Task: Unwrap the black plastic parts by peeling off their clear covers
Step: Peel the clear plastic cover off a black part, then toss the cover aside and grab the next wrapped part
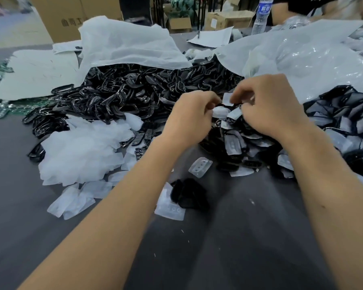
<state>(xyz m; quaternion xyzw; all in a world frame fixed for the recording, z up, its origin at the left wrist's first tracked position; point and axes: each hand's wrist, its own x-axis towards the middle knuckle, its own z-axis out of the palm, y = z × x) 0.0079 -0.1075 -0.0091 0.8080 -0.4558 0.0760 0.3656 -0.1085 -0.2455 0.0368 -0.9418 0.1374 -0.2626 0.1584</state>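
Pinching from both sides, the hands meet above the table [249,237]: the left hand [192,118] grips a black part [223,106] with curled fingers, and the right hand [268,107] nips its clear cover [227,99] between thumb and fingertips. Just beyond the hands lies a heap of bare black parts [122,95]. Left of the left hand sits a pile of peeled covers [80,151]; right of the right hand, wrapped parts [340,120] are heaped.
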